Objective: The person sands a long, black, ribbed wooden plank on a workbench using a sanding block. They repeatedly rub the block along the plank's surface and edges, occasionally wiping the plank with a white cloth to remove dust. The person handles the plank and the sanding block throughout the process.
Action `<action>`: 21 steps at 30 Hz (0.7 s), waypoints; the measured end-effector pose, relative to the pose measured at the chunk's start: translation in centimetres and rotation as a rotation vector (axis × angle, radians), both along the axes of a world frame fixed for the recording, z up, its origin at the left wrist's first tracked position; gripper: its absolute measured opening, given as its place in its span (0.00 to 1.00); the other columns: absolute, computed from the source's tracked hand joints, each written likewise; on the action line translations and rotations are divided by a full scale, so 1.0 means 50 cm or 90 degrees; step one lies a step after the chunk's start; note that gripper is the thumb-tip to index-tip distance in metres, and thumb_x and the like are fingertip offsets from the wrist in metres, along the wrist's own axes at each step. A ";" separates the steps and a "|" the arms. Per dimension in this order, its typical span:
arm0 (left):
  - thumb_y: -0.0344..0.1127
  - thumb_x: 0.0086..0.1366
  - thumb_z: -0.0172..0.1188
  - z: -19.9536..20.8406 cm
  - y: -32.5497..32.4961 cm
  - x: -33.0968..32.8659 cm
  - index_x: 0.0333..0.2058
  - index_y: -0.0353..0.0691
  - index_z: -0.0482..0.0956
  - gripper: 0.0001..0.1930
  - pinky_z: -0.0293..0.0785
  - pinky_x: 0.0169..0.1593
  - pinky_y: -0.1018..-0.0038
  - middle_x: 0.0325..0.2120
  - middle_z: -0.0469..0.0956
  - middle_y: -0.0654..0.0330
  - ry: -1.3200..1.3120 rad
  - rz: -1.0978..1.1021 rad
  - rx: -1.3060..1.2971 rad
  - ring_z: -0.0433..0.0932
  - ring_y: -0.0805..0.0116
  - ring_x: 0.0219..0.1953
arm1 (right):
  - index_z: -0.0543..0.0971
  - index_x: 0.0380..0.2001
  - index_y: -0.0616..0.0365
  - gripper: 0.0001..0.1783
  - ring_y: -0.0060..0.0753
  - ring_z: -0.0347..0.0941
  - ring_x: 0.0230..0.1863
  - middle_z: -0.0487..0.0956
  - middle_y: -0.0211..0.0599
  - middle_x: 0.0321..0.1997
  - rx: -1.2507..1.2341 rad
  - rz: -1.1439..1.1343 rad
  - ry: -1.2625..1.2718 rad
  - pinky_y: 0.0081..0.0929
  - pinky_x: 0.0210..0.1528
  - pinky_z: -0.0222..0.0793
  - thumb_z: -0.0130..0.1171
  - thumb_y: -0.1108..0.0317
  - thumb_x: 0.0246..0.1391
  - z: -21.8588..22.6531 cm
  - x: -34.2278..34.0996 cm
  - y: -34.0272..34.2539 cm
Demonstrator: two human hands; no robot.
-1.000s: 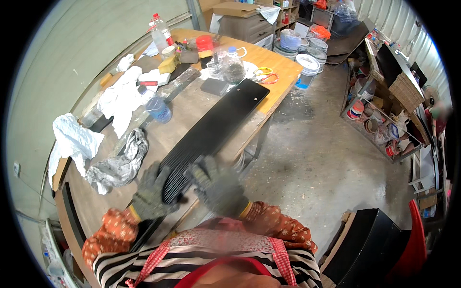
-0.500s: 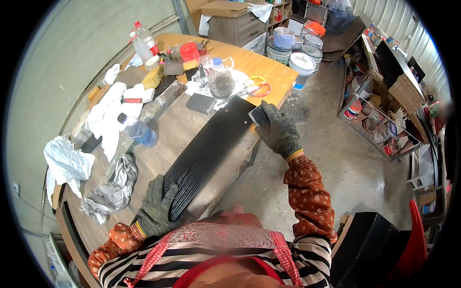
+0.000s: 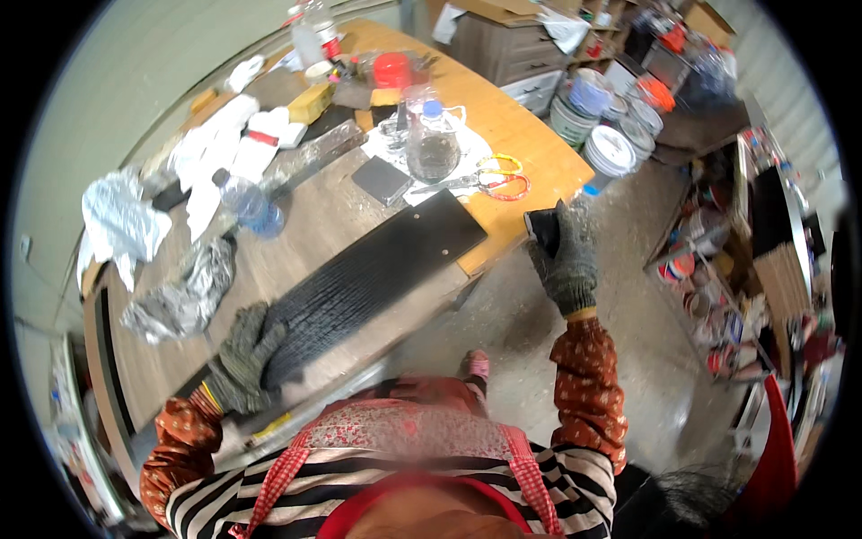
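Note:
A long black panel [image 3: 359, 287] lies slantwise across the table, streaked with fine ridges over its near part and smooth at the far end, where two small holes show. My left hand [image 3: 247, 355], in a grey-green knit glove, rests flat on the panel's near-left end, thumb apart from the fingers. My right hand [image 3: 570, 260], gloved alike, is off the table's right edge, apart from the panel. Its fingers are closed round a small dark sanding block [image 3: 544, 229], partly hidden by the glove.
Scissors [image 3: 489, 180] with yellow and red handles, a blue-capped bottle [image 3: 433, 148] and a dark square pad [image 3: 382, 180] lie beyond the panel. A water bottle [image 3: 251, 205] and crumpled grey plastic [image 3: 184, 292] are left. Buckets [image 3: 611, 153] stand on the floor.
My right hand has moved right, off the panel's far end, with the sanding block. The view has shifted, and the panel lies at a flatter slant. My left hand stays on it.

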State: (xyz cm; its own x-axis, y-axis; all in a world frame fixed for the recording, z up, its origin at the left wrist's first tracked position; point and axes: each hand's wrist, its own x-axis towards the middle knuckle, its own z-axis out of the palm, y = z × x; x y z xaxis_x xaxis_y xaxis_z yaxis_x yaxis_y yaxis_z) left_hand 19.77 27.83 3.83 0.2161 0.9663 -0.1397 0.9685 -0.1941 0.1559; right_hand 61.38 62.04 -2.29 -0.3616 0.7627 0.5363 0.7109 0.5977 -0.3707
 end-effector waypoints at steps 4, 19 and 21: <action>0.44 0.45 0.73 -0.040 0.123 0.165 0.68 0.29 0.55 0.54 0.44 0.73 0.42 0.66 0.54 0.30 0.095 0.172 0.103 0.53 0.31 0.70 | 0.60 0.69 0.58 0.44 0.54 0.78 0.48 0.78 0.54 0.51 -0.283 0.161 0.239 0.46 0.50 0.73 0.69 0.63 0.52 -0.016 -0.008 0.035; 0.39 0.61 0.61 -0.172 0.311 0.488 0.45 0.42 0.79 0.14 0.75 0.53 0.58 0.42 0.78 0.54 0.010 0.332 0.445 0.77 0.55 0.47 | 0.50 0.74 0.57 0.43 0.33 0.64 0.68 0.65 0.44 0.71 -0.453 0.454 0.461 0.26 0.62 0.65 0.57 0.81 0.59 -0.002 0.025 0.127; 0.40 0.57 0.66 -0.117 0.269 0.430 0.45 0.41 0.79 0.18 0.73 0.53 0.54 0.42 0.78 0.54 0.012 0.342 0.600 0.77 0.53 0.46 | 0.50 0.73 0.60 0.43 0.36 0.63 0.69 0.64 0.45 0.71 -0.427 0.506 0.422 0.29 0.66 0.63 0.58 0.81 0.59 -0.006 0.002 0.130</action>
